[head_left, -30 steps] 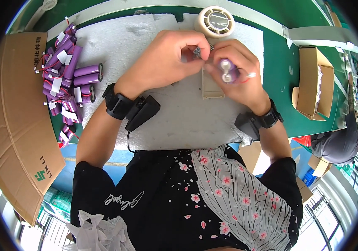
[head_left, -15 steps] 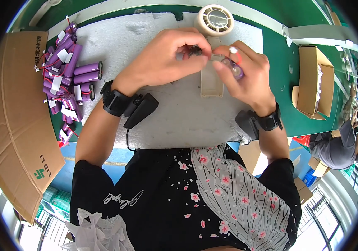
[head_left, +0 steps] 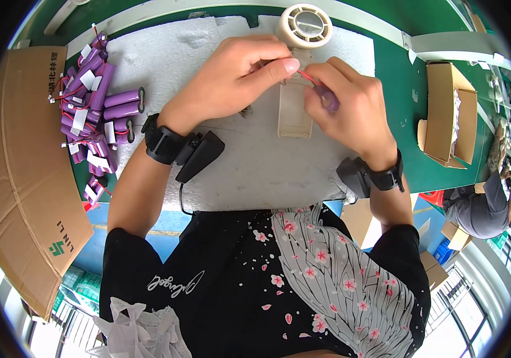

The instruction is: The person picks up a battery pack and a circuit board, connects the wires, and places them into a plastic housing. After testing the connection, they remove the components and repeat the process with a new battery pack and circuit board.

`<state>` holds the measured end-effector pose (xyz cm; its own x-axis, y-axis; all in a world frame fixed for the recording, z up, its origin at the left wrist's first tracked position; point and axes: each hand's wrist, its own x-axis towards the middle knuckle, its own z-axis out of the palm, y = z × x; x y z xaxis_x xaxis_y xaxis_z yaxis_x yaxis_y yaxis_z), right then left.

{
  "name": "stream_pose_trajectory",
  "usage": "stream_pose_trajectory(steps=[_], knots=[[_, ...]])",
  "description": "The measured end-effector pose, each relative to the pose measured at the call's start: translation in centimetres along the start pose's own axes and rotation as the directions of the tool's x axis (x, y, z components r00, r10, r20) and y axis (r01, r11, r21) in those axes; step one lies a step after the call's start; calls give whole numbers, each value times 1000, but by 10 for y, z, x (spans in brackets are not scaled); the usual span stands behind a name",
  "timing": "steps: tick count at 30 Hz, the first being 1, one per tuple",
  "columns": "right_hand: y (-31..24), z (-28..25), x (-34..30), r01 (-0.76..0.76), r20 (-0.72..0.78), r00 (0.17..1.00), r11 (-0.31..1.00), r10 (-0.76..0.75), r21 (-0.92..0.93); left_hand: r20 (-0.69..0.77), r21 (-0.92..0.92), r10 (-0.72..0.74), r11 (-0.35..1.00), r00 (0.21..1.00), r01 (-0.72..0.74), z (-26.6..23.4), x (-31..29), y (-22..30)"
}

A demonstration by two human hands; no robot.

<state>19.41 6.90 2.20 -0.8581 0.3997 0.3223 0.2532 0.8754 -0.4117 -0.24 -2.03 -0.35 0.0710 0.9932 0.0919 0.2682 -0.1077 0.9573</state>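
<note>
My right hand point(head_left: 351, 107) is closed around a purple battery pack point(head_left: 328, 100), mostly hidden by the fingers. From the pack a red wire point(head_left: 307, 76) runs left to my left hand point(head_left: 237, 74), whose thumb and forefinger pinch its end. What sits at that wire end is covered by the fingertips. Under both hands lies a cream handheld fan, its round grille head point(head_left: 304, 26) at the far side and its open, hollow handle point(head_left: 295, 116) toward me. A small dark scrap point(head_left: 245, 111) rests on the foam just below my left hand.
White foam sheet point(head_left: 208, 179) covers the green table. Several purple battery packs point(head_left: 91, 107) with wires are heaped on its left, beside a large cardboard box point(head_left: 22, 167). An open small carton point(head_left: 440, 119) stands right. Another person point(head_left: 479, 209) sits at far right.
My left hand has let go of the dark scrap, which now lies on the foam, and pinches the wire end. The battery pack has turned in my right hand. The fan handle has shifted slightly left.
</note>
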Motion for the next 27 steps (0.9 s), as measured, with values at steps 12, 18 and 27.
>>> stream_pose_trajectory(steps=[12,18,27], knots=[[8,-1,0,25,-38,999,997,-23,73,-72,-100,8,995,997,-15,3,2,-3],[4,2,1,-33,-46,998,997,36,68,-103,-37,26,999,994,-30,4,1,-6],[5,5,-2,-34,-89,995,996,41,78,-37,-81,-92,993,995,88,-1,0,3]])
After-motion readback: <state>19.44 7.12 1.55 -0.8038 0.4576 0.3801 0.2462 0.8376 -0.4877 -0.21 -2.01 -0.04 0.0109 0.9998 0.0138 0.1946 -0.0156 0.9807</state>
